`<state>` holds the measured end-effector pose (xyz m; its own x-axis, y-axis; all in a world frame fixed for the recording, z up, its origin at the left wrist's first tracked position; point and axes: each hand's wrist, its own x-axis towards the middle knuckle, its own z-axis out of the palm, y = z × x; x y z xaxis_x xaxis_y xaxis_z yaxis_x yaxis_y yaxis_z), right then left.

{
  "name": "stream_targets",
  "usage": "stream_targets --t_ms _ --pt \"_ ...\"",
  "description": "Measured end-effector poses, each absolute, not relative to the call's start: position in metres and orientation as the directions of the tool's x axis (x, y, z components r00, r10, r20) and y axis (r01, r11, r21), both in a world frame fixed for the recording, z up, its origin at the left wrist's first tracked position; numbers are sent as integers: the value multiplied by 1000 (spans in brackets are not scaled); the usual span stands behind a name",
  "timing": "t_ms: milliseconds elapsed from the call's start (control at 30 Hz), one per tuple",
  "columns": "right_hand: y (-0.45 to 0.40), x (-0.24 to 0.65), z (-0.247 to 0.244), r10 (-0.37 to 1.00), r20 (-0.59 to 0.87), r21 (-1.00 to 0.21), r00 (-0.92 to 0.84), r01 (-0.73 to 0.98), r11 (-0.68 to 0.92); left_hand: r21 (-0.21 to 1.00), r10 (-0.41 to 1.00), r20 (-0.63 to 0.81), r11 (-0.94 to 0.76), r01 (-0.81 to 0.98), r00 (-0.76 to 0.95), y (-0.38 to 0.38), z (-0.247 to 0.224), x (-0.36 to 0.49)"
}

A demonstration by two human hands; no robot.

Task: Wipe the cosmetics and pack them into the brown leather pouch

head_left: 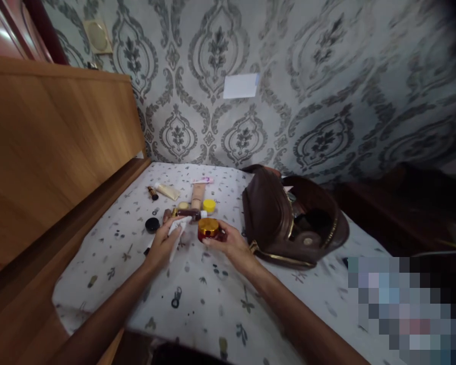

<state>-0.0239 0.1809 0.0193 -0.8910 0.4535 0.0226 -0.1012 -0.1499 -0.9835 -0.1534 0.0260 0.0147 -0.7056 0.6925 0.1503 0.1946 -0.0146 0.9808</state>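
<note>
My right hand (pixel 231 244) is closed on a dark red jar with a gold lid (pixel 208 229), held above the patterned white cloth. To its left, my left hand (pixel 164 243) grips a crumpled white wipe (pixel 179 228). Just beyond both hands lie a dark brown bottle with a white cap (pixel 190 214), a yellow-lidded jar (pixel 209 205) and a beige tube (pixel 198 195). A round black item (pixel 152 224) sits left of my left hand. Farther back are a cream tube (pixel 167 191), a small pink tube (pixel 202 180) and a dark brush-like item (pixel 152 193).
An open brown handbag (pixel 269 213) with items inside stands to the right. Wooden furniture (pixel 61 116) rises on the left. The patterned wall (pixel 243 137) bounds the back, and the white cloth (pixel 190 314) extends toward the front edge.
</note>
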Motion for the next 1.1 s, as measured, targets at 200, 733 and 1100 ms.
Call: stream_targets --t_ms 200,733,1100 --pt "162 -17 -1 486 254 -915 -836 -45 400 920 845 279 -99 380 -456 29 17 -129" --pt "156 -5 -5 428 -38 -916 -903 -140 -376 680 811 480 -103 725 -335 34 5 -116" --pt "145 -5 3 370 -85 -728 -925 -196 -657 869 836 271 0 494 -477 34 4 -116"
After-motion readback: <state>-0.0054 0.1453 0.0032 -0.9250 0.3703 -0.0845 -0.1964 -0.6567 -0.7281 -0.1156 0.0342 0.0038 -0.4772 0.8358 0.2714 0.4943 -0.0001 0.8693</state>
